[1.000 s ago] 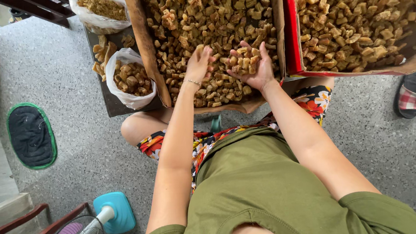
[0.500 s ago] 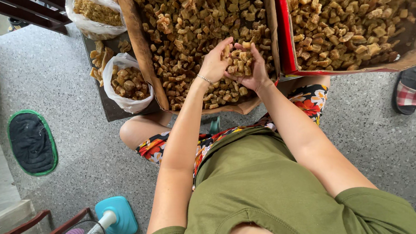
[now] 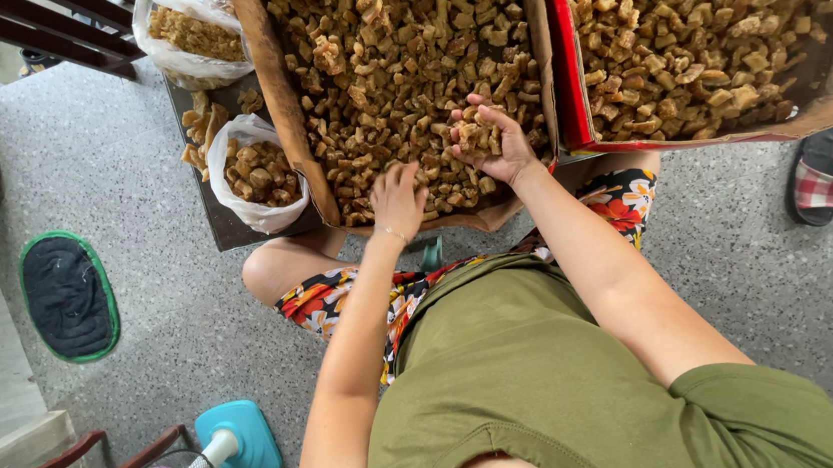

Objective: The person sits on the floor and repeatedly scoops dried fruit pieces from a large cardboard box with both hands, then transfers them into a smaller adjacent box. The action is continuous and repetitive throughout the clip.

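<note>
Our left hand [image 3: 399, 200] has dropped palm-down, fingers spread, into the brown chunks [image 3: 392, 65] in the middle cardboard box [image 3: 275, 86]; right hand [image 3: 491, 142] stays cupped around a handful, probably sorting.

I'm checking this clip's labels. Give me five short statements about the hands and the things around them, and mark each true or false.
1. The right hand cups a handful of brown pieces. True.
2. The left hand holds the white bag. False: it rests palm down on the pieces in the middle cardboard box.
3. A second box with a red wall stands to the right. True.
4. A fan with a blue base sits inside the box. False: it stands on the floor.
5. The dark mat has a green edge. True.
</note>
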